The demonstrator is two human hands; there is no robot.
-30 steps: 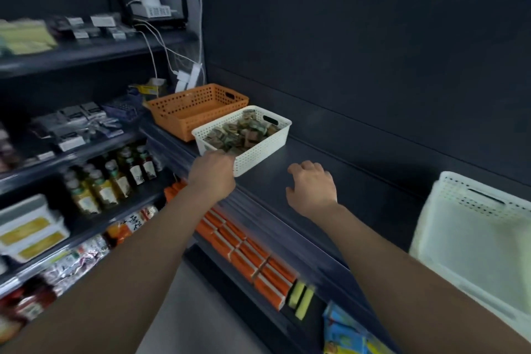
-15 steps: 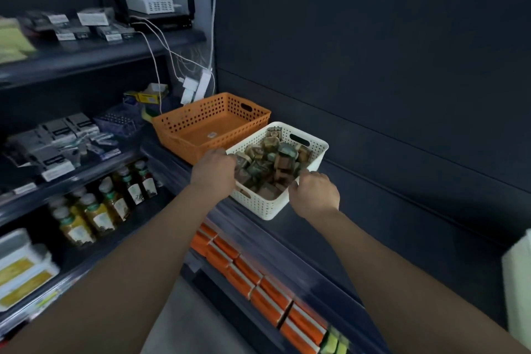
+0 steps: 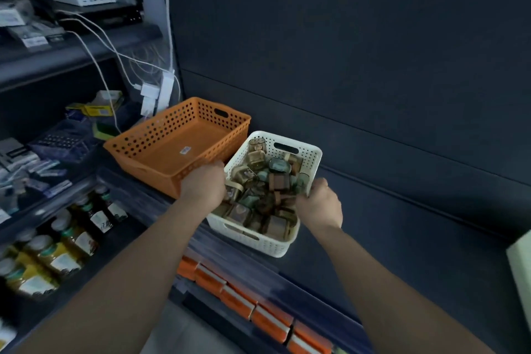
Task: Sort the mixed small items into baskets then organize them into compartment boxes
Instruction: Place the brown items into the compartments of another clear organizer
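- Two hands are gripping the white basket [image 3: 283, 248]: the left hand [image 3: 202, 184] is curling over its left rim, and the right hand [image 3: 319, 203] is curling over its right rim.
- Mixed small items [image 3: 268, 191] are heaping up inside that basket.
- It is sitting at the front of the dark shelf [image 3: 402, 227], just beside the orange basket [image 3: 161, 142] on its left.
- Bottles [image 3: 54, 253] are standing on a lower shelf, far left.

A single head-worn wide-angle view looks forward and down, close over the dark shelf [image 3: 373, 238].
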